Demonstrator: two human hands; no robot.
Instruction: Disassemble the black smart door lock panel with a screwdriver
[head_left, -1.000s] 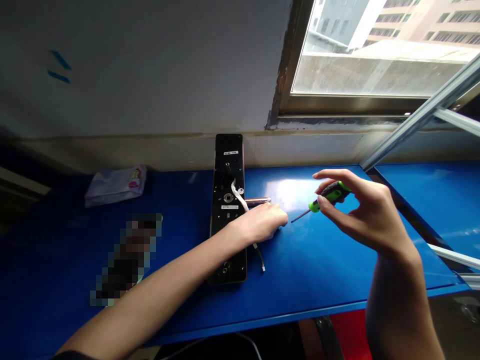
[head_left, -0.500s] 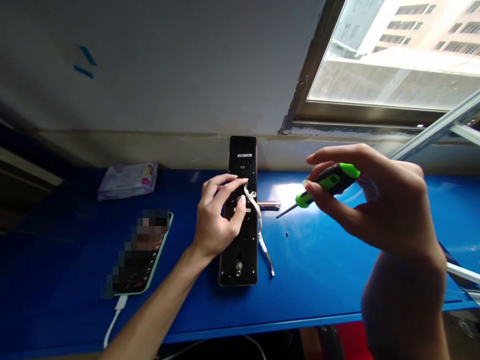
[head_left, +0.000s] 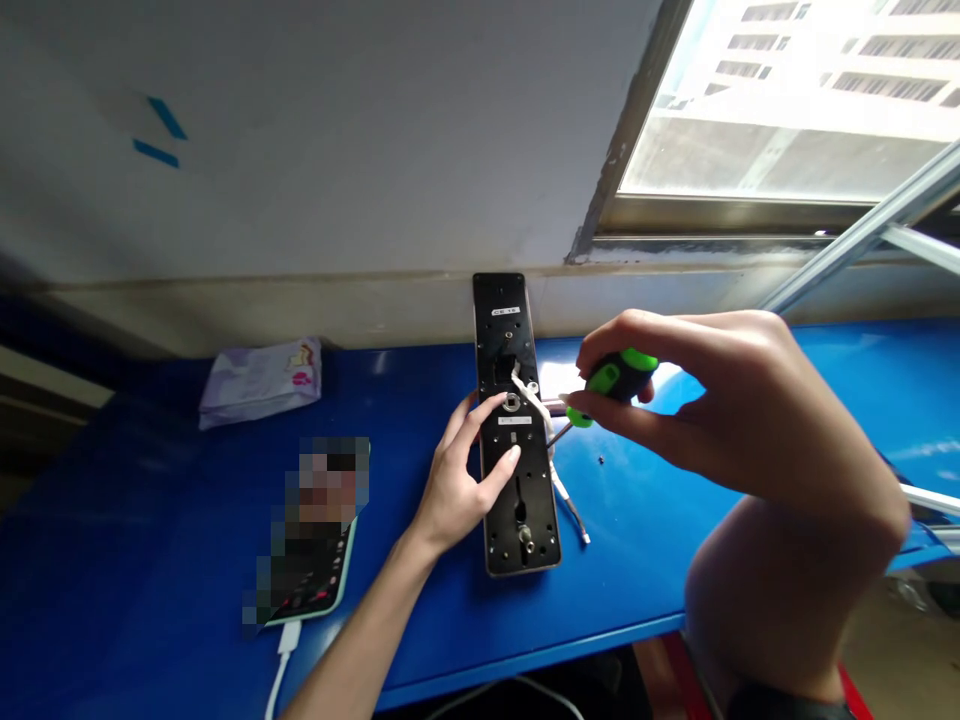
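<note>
Both hands work over the black lock panel (head_left: 519,440), which lies flat on the blue table (head_left: 675,560), its long axis running away from the person toward the wall. Resting against the panel's left edge, the left hand (head_left: 457,480) is open, with thumb and forefinger laid on the plate near the round spindle hole, seemingly to keep the panel from sliding. Closed around the green-and-black handle of a screwdriver (head_left: 604,385), the right hand (head_left: 720,410) aims the thin shaft down and leftward at the panel's right edge, a pose that suits bringing the tip to a fixing point. A white cable (head_left: 559,470) leaves the panel's middle and trails off just under the screwdriver tip, so it lies partly in the tool's way. Just beyond the right hand's fingertips a metal rod (head_left: 551,405) sticks out from the panel's side, and a small dark screw (head_left: 601,460) sits loose on the table beneath that hand. Left of the left wrist lies a phone (head_left: 311,575) on a charging lead, and further off, by the wall, a tissue packet (head_left: 259,380).
</note>
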